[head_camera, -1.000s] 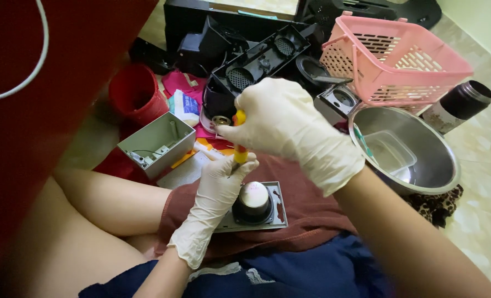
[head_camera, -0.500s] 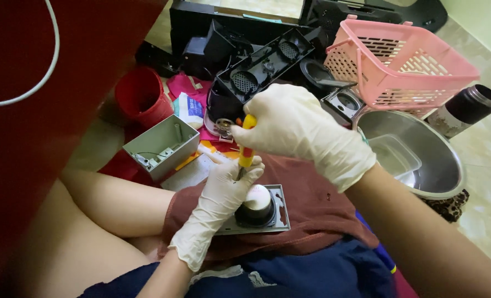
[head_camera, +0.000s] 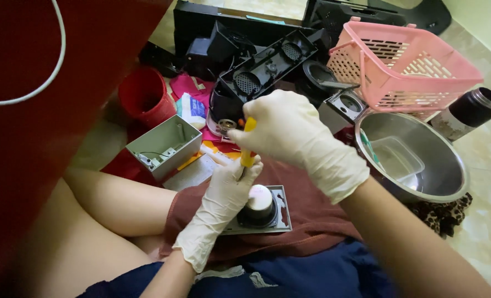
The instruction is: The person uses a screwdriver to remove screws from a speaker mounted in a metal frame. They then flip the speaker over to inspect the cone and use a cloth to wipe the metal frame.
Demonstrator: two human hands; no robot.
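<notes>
Landmark: the grey plate (head_camera: 278,212) with a round black knob and white cap, lying on a dark red cloth (head_camera: 311,221) over the person's lap. Left hand (head_camera: 226,193), white glove, sits on the plate's left side, fingers curled against the knob, steadying it; closed loosely around the knob edge, exact grip partly hidden. Right hand (head_camera: 289,129), white glove, just above the plate, fist closed tight on a yellow-handled screwdriver (head_camera: 248,146); shaft points down toward the knob, tip hidden behind the left hand's fingers. Blue shorts nearer than the plate, bare leg to its left.

Left of the plate, a bit farther: open grey metal box (head_camera: 165,146) with wires inside, yellow and white papers beside it. Right of the plate: steel bowl (head_camera: 422,160) holding a clear plastic tub, resting on leopard-print fabric. Beyond the box: red cup (head_camera: 143,96). Straight beyond the plate, behind the right hand: long black plastic casing (head_camera: 264,74) with round grilles, more black parts behind it. Far right of the plate: pink basket (head_camera: 405,63), dark flask (head_camera: 469,113) beside it on the tile floor. Red surface with white cord fills the left edge.
</notes>
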